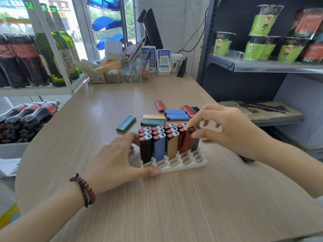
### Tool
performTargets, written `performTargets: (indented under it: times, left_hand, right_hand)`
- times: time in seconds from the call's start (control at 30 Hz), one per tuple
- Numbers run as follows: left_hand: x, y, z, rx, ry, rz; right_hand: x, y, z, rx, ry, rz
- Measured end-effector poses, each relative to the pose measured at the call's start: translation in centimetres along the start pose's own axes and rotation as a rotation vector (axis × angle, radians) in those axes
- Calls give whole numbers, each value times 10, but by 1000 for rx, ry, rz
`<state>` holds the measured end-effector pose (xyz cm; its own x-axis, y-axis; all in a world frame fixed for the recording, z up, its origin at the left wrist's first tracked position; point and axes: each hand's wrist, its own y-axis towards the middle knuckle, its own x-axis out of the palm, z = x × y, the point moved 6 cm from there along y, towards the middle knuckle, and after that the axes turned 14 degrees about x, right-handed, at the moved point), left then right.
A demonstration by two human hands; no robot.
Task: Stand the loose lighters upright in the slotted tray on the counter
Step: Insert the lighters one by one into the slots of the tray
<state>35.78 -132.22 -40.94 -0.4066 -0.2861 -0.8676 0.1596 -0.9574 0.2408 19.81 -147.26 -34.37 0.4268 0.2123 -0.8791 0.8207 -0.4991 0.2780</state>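
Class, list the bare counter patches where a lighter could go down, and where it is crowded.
Free: counter in front of the white tray; left of the teal lighter; between the loose lighters and the clear organisers. Crowded: behind the tray, and its ends, where the left hand holds it and the right hand pinches a red lighter.

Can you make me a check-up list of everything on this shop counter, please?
Surface: light wood-grain counter.
Job's things: white slotted plastic tray holds upright lighters; loose lighters lie flat behind it.
Clutter: clear plastic organiser boxes, QR-code stands, white mug at the back.
Hands: left hand grips the tray's end; right hand pinches a leaning dark red lighter's top.
Cables: black cable on the back wall.
Surroundings: drink bottles left, green noodle cups right.
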Motion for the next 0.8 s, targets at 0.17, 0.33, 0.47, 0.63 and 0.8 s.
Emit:
performTargets:
  times: [0.17, 0.33, 0.47, 0.63, 0.8]
  left_hand:
    - [2, 0, -3, 13, -5, 18]
    - [0, 1, -7, 29, -8, 32]
    - [-2, 2, -6, 32, -15, 41]
    - [-1, 1, -7, 46, -22, 35]
    - [1, 1, -11, 40, -5, 30]
  right_hand:
    - [8, 1, -2, -2, -35, -24]
    - [2, 0, -3, -13, -43, 35]
    - [4, -1, -4, -23, -52, 33]
    - [13, -2, -3, -16, -51, -12]
    - [16, -4, -2, -13, -88, -31]
